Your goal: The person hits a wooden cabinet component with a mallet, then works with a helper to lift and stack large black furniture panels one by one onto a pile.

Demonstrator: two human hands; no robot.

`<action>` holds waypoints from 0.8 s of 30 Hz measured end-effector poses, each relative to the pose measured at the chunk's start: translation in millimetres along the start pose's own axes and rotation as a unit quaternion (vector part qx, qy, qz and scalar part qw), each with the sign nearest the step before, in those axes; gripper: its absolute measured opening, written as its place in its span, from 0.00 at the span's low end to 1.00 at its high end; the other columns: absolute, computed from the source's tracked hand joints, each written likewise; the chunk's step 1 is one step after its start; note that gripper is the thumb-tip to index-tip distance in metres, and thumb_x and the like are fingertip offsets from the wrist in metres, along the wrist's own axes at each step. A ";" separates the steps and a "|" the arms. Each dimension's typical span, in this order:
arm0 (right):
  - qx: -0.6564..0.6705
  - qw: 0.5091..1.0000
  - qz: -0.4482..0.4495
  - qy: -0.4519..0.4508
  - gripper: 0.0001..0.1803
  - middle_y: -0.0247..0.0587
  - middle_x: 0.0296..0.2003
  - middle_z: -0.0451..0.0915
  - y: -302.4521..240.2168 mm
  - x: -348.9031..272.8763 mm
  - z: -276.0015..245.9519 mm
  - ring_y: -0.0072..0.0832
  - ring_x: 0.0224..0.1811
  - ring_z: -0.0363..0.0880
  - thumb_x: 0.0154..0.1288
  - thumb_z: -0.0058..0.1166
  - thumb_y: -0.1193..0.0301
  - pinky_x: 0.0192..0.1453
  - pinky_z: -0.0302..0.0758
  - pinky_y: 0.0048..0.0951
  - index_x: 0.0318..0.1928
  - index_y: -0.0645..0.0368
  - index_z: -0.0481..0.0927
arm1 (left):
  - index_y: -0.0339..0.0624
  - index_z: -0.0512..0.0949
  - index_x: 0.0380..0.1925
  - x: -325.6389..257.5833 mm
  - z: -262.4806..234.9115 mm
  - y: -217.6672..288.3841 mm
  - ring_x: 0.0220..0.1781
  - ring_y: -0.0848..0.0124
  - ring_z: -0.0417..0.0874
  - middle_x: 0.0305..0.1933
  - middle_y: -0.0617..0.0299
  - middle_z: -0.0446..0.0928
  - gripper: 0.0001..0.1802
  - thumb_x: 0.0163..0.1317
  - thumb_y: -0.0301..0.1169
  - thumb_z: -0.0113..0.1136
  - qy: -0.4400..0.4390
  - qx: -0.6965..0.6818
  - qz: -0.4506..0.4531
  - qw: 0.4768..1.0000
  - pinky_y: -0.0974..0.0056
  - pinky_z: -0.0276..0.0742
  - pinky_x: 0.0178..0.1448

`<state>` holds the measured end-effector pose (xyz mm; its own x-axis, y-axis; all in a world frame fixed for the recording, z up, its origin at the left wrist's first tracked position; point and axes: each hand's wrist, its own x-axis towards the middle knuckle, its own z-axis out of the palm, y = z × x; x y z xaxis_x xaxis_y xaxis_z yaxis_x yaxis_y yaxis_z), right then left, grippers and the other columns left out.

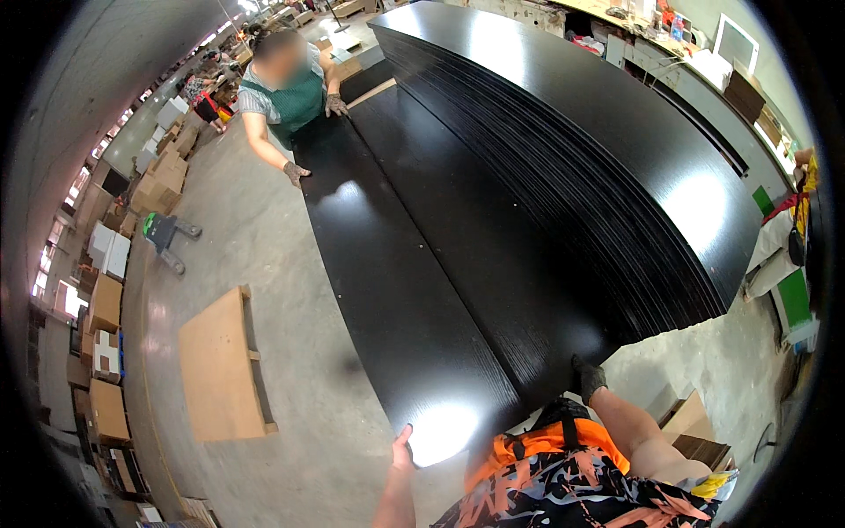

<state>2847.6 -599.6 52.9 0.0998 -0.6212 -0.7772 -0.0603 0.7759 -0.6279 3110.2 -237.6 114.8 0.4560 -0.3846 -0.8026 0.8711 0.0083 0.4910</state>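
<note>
Two long, glossy black boards lie side by side, with a dark seam between them. My left hand [402, 447] grips the outer edge of the left black board [370, 264] near its close corner, fingertips showing at the rim. My right hand [590, 378], in a dark glove, is closed on the near end of the right black board [502, 238]; part of its fingers is hidden. At the far end, a co-worker [290, 92] in a green apron has gloved hands on the left board, one at its outer edge and one close to the seam.
A tall stack of black boards [563, 167] stands along the right. On the floor to the left lie a tan panel [220, 370] on a low base and a green-topped pallet jack [163, 231]. Cardboard boxes [107, 304] line the left side; a cluttered workbench [651, 57] stands behind.
</note>
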 end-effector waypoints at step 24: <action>-0.231 0.963 -0.066 0.119 0.26 0.44 0.32 0.80 -4.4 32.8 12.7 0.38 0.25 0.78 0.43 0.66 0.62 0.18 0.72 0.35 0.45 0.58 0.76 | 0.35 0.71 0.52 33.5 -26.6 -6.2 0.51 0.57 0.76 0.51 0.53 0.76 0.33 0.52 0.49 0.60 0.047 0.082 0.062 0.994 0.54 0.69 0.58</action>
<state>2863.7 -622.1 30.7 -0.0905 -0.7613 -0.6421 -0.5038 0.5911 -0.6299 3124.9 -226.0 75.9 0.5792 -0.3022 -0.7571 0.7696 -0.1035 0.6301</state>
